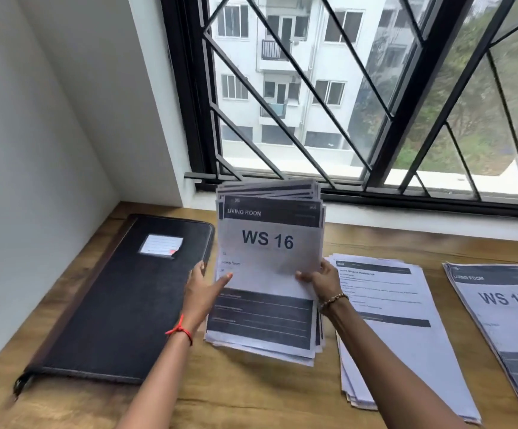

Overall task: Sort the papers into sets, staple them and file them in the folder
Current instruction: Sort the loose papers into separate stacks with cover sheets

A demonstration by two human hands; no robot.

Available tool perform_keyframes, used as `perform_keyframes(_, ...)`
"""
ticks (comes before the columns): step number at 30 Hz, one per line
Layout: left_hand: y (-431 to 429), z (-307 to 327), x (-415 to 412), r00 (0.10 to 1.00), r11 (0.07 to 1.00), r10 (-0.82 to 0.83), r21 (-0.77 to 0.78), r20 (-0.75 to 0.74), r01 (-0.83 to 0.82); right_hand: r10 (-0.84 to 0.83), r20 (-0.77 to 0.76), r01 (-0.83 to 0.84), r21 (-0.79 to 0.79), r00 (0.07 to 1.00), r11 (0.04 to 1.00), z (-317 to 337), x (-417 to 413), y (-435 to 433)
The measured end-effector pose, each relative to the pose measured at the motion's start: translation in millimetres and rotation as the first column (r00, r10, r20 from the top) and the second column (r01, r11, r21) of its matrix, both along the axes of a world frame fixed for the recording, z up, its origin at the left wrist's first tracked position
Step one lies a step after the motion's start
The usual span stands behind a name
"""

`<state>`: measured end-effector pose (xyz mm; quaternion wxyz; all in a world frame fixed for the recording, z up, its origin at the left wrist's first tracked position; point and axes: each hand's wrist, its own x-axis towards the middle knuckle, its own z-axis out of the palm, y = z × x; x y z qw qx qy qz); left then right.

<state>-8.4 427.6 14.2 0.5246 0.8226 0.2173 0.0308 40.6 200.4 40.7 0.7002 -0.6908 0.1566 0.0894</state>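
- Wood tabletop (251, 397): black folder (121, 305) lies closed at the left.
- I see the WS 16 sheaf (268, 243) tilted up between the folder and the two flat piles.
- Left grip (203, 286) pinches its left edge, thumb on front.
- Right grip (322, 281) pinches its right edge.
- Text pile (400, 329) and WS 17 pile (505, 320) lie flat to the right, apart.

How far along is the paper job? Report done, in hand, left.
Done: two piles sorted, a text-page pile and the WS 17 pile. In hand: left hand and right hand hold the WS 16 sheets above a stack. Left: stapling and filing; the folder lies closed.
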Motion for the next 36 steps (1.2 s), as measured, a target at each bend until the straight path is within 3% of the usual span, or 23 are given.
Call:
perform_keyframes(3,-11.3,29.3,10.3,0.979,0.947,-0.110,-0.280,0.173,0.156,0.016,0.119,-0.031,0.124,0.993,0.992,32.3,2.9,-14.7)
perform_keyframes(4,-15.8,37.3,14.7,0.959,0.925,-0.150,-0.308,0.240,0.222,0.020,0.160,-0.044,0.148,0.987,0.988,38.8,5.2,-19.1)
perform_keyframes(7,-27.3,48.4,28.1,0.917,0.943,-0.124,-0.241,0.380,0.228,-0.020,0.255,-0.023,0.164,0.967,0.986,52.1,9.9,-26.4)
perform_keyframes(10,-41.1,52.3,32.6,0.896,0.989,-0.009,-0.125,0.443,0.072,-0.079,0.356,0.041,0.112,0.931,0.993,60.8,9.3,-23.0)
perform_keyframes(14,-62.6,53.6,16.9,0.859,1.000,0.014,-0.021,0.512,-0.003,0.024,0.463,-0.037,0.020,0.886,0.999,56.7,-1.9,-5.8)
perform_keyframes(17,-72.1,30.1,-2.4,0.874,0.990,0.045,-0.140,0.484,0.026,0.125,0.434,-0.090,-0.102,0.892,0.991,31.5,-15.8,0.5)
perform_keyframes(20,-69.9,5.8,-17.8,0.903,0.966,0.087,-0.259,0.421,0.027,0.114,0.392,-0.001,-0.276,0.913,0.961,10.3,-28.2,-0.7)
perform_keyframes(24,-60.0,0.3,-24.4,0.924,0.940,0.101,-0.340,0.370,0.034,0.093,0.389,0.032,-0.303,0.917,0.953,3.5,-33.7,0.4)
perform_keyframes(28,-56.2,8.0,-25.1,0.918,0.946,0.149,-0.322,0.368,-0.025,0.033,0.458,0.109,-0.280,0.888,0.954,2.1,-35.2,5.6)
perform_keyframes(32,-45.2,10.2,-27.7,0.934,0.957,0.041,-0.281,0.356,0.066,0.110,0.411,0.038,-0.336,0.905,0.941,1.3,-41.8,1.3)
perform_keyframes(36,-34.6,26.1,-23.6,0.924,0.942,0.069,-0.329,0.375,0.063,0.073,0.433,0.034,-0.235,0.899,0.971,12.7,-43.4,-1.8)
